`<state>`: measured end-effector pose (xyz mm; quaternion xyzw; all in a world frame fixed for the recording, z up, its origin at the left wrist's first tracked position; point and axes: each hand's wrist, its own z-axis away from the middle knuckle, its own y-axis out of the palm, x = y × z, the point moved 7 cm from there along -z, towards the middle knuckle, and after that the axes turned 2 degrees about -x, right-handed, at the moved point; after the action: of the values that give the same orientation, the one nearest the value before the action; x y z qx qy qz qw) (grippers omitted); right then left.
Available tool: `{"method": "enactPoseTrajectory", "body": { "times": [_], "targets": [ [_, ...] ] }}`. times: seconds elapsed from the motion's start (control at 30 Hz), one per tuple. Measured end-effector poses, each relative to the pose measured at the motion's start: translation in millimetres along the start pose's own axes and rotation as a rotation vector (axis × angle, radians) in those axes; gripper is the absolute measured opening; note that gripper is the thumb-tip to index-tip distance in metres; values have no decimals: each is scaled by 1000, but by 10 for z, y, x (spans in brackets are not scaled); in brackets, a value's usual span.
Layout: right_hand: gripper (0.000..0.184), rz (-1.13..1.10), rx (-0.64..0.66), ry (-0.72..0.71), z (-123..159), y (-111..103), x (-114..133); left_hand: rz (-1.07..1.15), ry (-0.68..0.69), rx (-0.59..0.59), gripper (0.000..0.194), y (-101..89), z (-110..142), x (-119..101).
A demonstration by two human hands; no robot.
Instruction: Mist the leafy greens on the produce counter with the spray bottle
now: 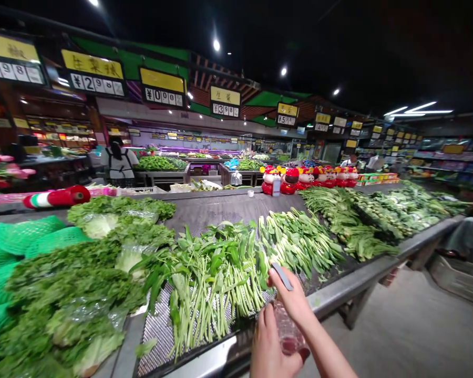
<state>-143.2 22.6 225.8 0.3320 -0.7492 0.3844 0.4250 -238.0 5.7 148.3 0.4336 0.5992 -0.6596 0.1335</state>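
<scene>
At the front edge of the vegetable stand, my left hand (271, 346) is closed round a clear, ridged, pinkish plastic thing (287, 326) that looks like a bottle. Just above it, my right hand (294, 300) grips a flat grey strip-like object (283, 276); its exact kind is unclear. Both hands are close together, with the plastic thing between them. Water spinach (216, 278) lies on the mesh tray (160, 331) left of my hands. Leafy greens with pale stems (299, 239) lie just beyond my right hand.
Lettuce (79, 283) and green foam netting (27, 239) fill the stand's left side. More greens (347, 220) extend right. Red figurines (289, 181) line the back edge. Price signs (161, 86) hang overhead. A person in an apron (119, 160) stands behind. A grey crate (459, 281) sits right.
</scene>
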Motion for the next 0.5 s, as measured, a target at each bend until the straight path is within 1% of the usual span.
{"method": "enactPoseTrajectory", "body": {
  "times": [0.2,0.3,0.4,0.5],
  "targets": [
    [41,10,67,-12,-35,163,-43,10,-6,-28,88,-16,-16,107],
    [41,63,54,-16,-52,192,-107,-22,-24,-25,87,5,-27,153],
    [39,84,24,-8,-72,146,-165,-35,-21,-25,86,50,-53,147],
    [38,75,-14,-1,-87,10,-179,-41,7,5,87,159,-120,115]
  ]
}}
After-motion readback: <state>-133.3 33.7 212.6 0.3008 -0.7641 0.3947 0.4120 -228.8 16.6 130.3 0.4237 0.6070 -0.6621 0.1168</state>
